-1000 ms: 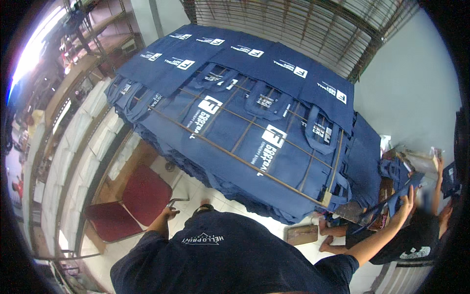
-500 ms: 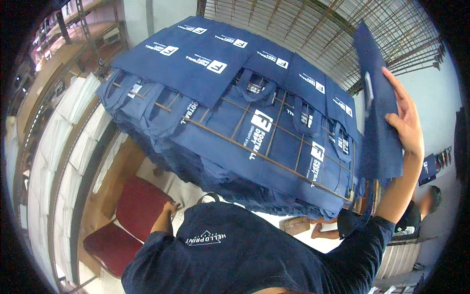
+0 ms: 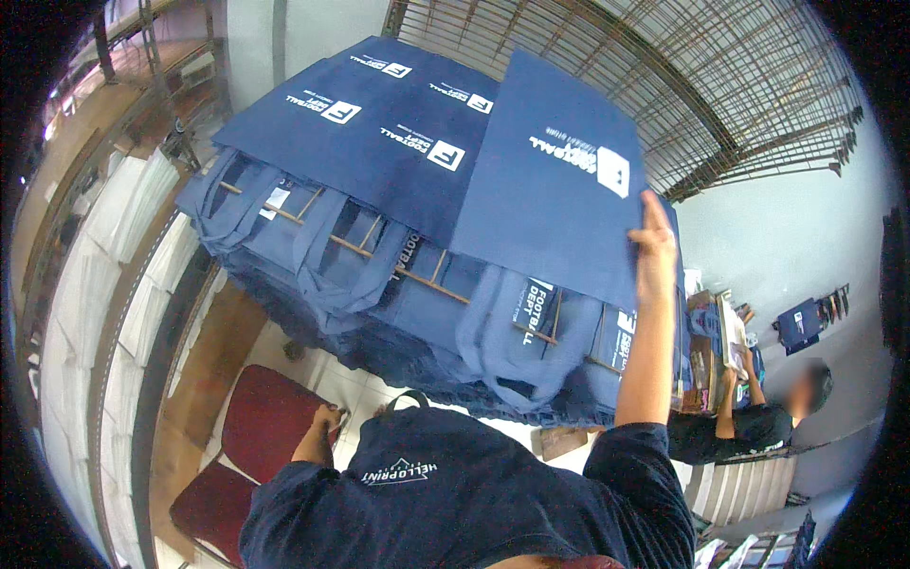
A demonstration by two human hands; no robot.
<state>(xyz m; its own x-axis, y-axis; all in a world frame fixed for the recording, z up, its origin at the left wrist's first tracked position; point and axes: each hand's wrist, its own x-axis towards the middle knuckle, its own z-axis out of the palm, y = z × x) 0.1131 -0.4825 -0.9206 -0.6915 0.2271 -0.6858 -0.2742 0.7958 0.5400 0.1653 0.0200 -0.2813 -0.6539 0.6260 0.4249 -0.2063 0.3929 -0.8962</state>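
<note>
A navy fabric tote bag (image 3: 531,199) with a white print hangs tilted over the rack, its loop handles dangling below. My right hand (image 3: 654,242) is closed on its right edge, arm stretched forward. More flat navy bags (image 3: 379,128) lie side by side on the wire rack (image 3: 427,282), left of the held one and partly covered by it. Their handles droop over the near side. Down at the lower left, my left hand (image 3: 327,417) hangs beside the chair, its fingers loosely apart and apparently with nothing in them.
A dark red chair (image 3: 270,417) stands at my left, before shelves of stacked white material (image 3: 123,275). Empty-looking wire racks (image 3: 758,104) rise behind the bags. At the right, a person (image 3: 758,422) handles something pale beside a wooden shelf.
My right hand has swung the bag leftward, from edge-on at the right to lying broad over the rack's right part. The left hand stays low by the chair. The person at right has come more into view.
</note>
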